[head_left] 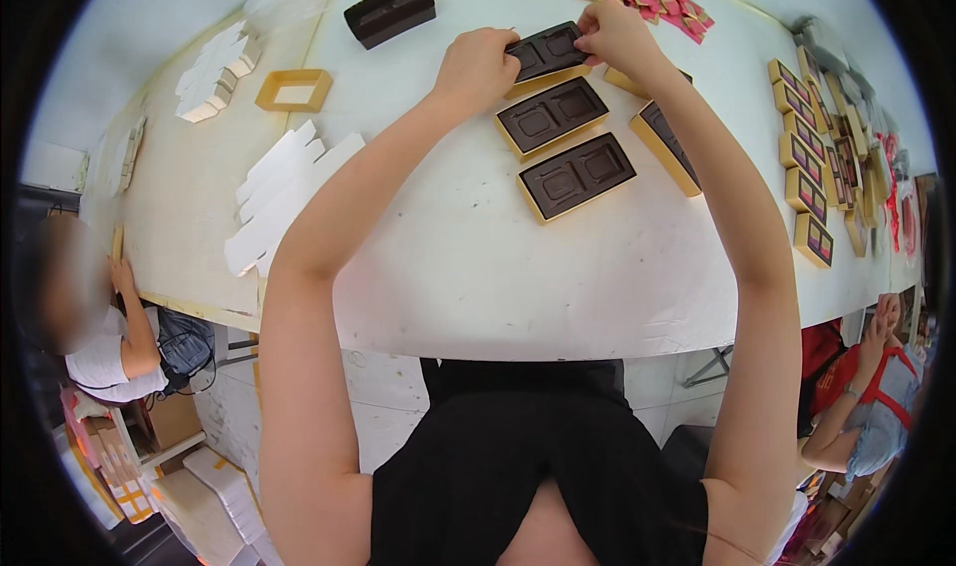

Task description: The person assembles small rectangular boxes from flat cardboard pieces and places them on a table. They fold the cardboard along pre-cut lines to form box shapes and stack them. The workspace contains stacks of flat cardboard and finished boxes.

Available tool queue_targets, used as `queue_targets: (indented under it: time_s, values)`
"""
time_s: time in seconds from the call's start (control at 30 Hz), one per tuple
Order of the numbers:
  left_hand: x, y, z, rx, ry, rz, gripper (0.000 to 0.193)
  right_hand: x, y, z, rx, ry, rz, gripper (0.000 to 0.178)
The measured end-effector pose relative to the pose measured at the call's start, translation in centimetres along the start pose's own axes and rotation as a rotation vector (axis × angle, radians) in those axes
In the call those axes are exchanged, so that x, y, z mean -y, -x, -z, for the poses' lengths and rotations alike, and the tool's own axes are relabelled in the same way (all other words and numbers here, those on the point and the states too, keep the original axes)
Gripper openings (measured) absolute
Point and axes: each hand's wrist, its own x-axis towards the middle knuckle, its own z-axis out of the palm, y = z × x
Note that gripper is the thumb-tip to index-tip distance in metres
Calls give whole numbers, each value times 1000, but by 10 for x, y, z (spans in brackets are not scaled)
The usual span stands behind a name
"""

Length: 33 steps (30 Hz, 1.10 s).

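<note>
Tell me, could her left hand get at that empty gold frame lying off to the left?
Probably yes: the gold frame lies in the open with bare table around it, but the left hand is busy holding the dark tray.

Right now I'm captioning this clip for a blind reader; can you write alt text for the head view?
Both hands, left hand and right hand, hold a dark brown insert tray over a gold box on a white table. Two gold boxes with inserts lie nearer, and a stack of white cards lies to the left.
</note>
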Motion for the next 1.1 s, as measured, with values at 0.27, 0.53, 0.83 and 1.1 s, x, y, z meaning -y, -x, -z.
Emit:
queue_targets:
  time_s: [0.27,0.53,0.83,1.1]
  values:
    - [-18,5,8,191,-217,75,45,11,12,-3,-108,514,469,15]
    - [-16,13,-4,91,-87,57,47,1,13,-9,-52,173,215,7]
    - [-16,11,-9,64,-20,63,43,-5,30,-22,-243,520,562,23]
    - [-28,4,15,162,-192,-15,54,-84,98,40,25,176,251,67]
